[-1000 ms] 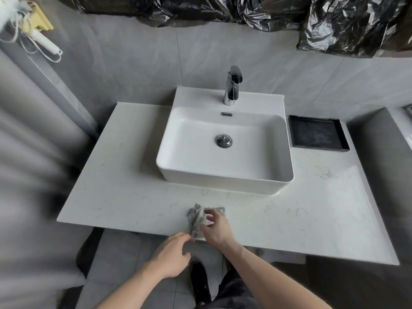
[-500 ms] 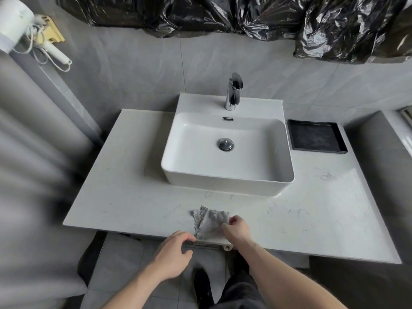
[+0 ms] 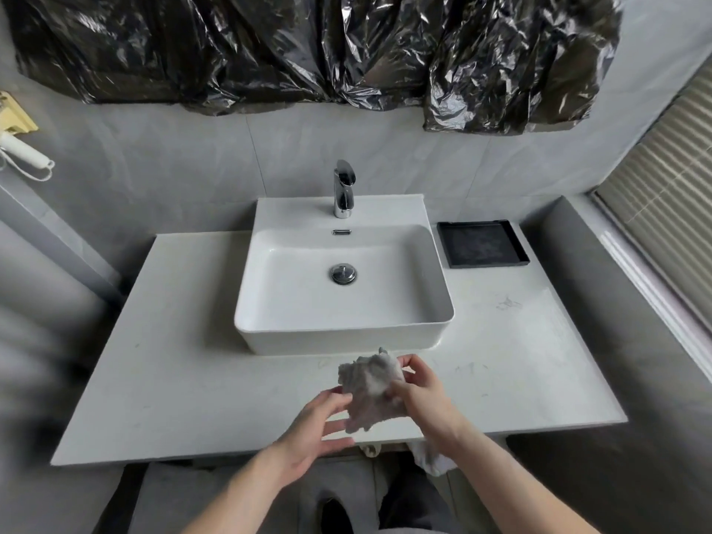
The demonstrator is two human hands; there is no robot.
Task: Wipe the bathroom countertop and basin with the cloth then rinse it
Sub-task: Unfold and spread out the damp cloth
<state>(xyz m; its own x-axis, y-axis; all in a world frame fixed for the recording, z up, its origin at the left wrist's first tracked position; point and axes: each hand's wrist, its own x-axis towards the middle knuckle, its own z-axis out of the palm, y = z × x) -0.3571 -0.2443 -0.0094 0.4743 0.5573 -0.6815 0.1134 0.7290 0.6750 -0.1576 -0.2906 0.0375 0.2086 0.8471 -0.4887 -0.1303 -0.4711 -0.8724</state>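
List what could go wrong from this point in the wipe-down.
1. The cloth is bunched up between the right hand and left hand; wiping with it wadded would likely leave streaks on the countertop.
2. The black tray sits beside the basin; a wide sweep might shove it, or the area beneath goes unwiped.

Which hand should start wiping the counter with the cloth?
Probably the right hand: its fingers already curl round the cloth above the countertop. The left hand only touches it with straight fingers.
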